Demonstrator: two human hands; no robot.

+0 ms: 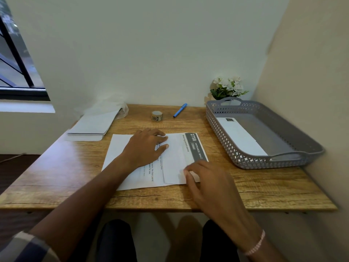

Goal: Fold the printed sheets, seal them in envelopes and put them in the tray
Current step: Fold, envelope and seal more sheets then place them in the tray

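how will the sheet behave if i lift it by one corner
Likely floppy: the sheet looks thin, and part of it is already folded over. Probably very light. It may slide on the smooth table, which the left hand pressing on it would prevent.

A blue pen (180, 110) lies on the wooden table (75, 167) near white flowers (228, 87).

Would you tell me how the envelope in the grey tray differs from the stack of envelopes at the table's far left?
The envelope in the grey tray is single; the stack of envelopes holds several. The envelope lies in the tray, the stack on the table. The envelope bears a small dark sticker; none shows on the stack. Both are white and flat.
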